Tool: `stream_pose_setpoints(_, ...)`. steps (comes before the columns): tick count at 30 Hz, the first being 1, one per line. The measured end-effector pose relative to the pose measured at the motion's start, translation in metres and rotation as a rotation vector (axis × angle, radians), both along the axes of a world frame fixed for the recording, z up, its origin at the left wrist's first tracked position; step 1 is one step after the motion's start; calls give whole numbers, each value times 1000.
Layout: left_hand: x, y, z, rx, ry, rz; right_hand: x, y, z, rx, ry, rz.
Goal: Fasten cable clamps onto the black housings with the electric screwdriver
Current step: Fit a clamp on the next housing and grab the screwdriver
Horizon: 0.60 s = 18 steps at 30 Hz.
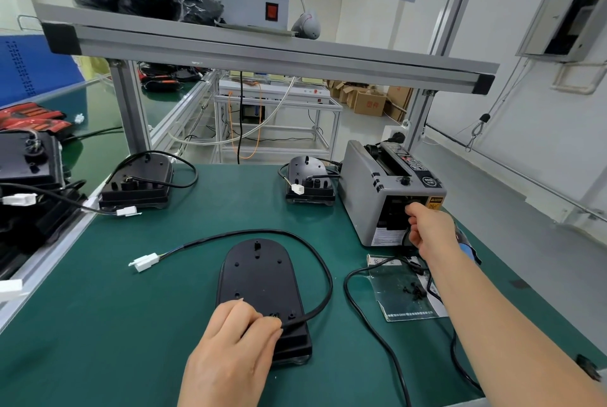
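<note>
A black housing (259, 278) lies flat on the green mat in front of me. Its black cable (323, 268) loops round to a white connector (144, 262). My left hand (233, 350) rests on the near end of the housing and pinches the cable where it enters. My right hand (427, 226) is stretched out to the grey tape dispenser (368, 176), pinching a dark strip at its outlet. Small black parts (415, 291) lie on a clear bag beside my right arm. A blue tool tip (468, 250) shows behind that arm; most of the tool is hidden.
Two more black housings (138, 183) (310, 183) with cables stand at the back of the mat. More housings (29, 160) are stacked at the left edge. An aluminium shelf beam (262, 48) crosses overhead. A second black cord (371, 318) runs along the right side.
</note>
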<state>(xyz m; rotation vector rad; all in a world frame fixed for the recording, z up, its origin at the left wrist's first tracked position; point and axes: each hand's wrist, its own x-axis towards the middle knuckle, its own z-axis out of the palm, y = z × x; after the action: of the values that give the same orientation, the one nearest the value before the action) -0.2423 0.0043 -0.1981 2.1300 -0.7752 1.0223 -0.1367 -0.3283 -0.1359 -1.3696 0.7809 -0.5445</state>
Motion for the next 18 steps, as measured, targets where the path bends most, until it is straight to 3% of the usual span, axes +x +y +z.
stream_pose_setpoints(11,-1,0,2,-12,19,-5,-22,4,5,-28,13,69)
stream_pose_setpoints(18,-2,2,8,51,110,28,-50,54,15,-212,-23,540)
